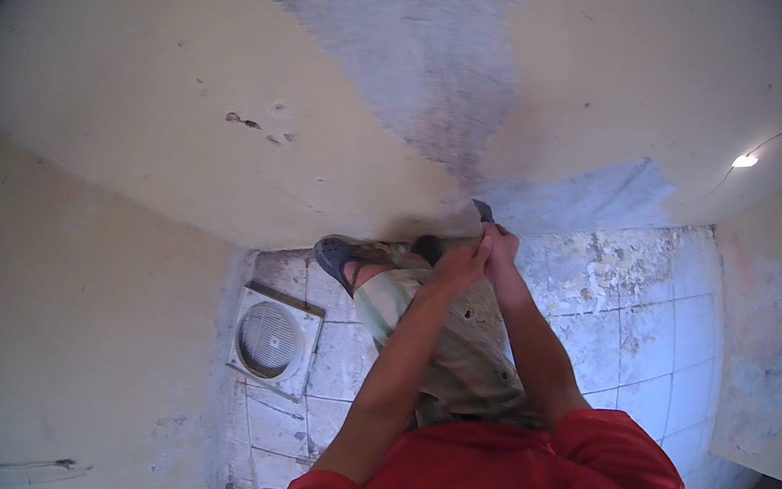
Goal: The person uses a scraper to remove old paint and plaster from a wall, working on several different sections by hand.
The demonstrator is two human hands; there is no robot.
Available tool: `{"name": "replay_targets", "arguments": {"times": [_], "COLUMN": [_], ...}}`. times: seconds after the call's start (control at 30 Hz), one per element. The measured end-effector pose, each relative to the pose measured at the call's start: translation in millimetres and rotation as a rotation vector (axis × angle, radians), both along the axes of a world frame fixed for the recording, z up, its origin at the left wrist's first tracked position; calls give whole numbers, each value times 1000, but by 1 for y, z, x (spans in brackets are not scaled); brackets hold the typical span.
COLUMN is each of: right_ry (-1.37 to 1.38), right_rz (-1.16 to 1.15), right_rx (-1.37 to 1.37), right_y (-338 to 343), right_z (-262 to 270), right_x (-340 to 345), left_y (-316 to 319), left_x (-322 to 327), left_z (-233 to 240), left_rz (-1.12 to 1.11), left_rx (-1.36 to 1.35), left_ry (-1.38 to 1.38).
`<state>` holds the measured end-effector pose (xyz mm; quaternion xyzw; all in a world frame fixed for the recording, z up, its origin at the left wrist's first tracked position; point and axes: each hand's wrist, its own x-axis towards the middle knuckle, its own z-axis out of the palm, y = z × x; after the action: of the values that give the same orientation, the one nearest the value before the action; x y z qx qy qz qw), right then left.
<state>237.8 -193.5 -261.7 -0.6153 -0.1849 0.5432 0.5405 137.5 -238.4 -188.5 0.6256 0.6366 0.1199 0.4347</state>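
Note:
A scraper [482,211] with a dark blade points at the lower part of the beige painted wall [341,169]. My right hand [502,250] is closed around its handle, just behind the blade. Pressed up against it, my left hand [462,266] also grips the tool from the other side; the fingers hide most of the handle. Ahead of the blade is a bare grey patch [421,44], where the paint is off the wall. A second bare patch [588,194] spreads to the right, low on the wall. Whether the blade touches the wall I cannot tell.
Paint flakes [604,265] litter the tiled floor [648,351] at the wall's foot. A square vent fan housing [274,341] lies by the left wall [88,290]. My foot in a dark clog [334,259] stands close to the wall. A crack and a bright spot [744,161] mark the upper right.

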Motion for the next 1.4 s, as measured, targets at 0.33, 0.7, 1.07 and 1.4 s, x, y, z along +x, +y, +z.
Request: {"name": "replay_targets", "arguments": {"times": [0.33,0.7,1.07,1.4], "right_ry": [454,346,23,-259], "right_rz": [260,356,504,647], "right_rx": [-218,-105,-6,-28], "right_y": [-78,-75,-82,-124], "right_z": [34,54,69,88], "right_x": [-3,-11,-1,40], "left_y": [7,12,12,18], "left_x": [-4,-8,-13,-9], "left_z": [2,-8,-18,-37], "left_rz": [275,359,497,427], "left_rx": [-75,77,99,46], "left_ry": [121,-135,-103,-55]}}
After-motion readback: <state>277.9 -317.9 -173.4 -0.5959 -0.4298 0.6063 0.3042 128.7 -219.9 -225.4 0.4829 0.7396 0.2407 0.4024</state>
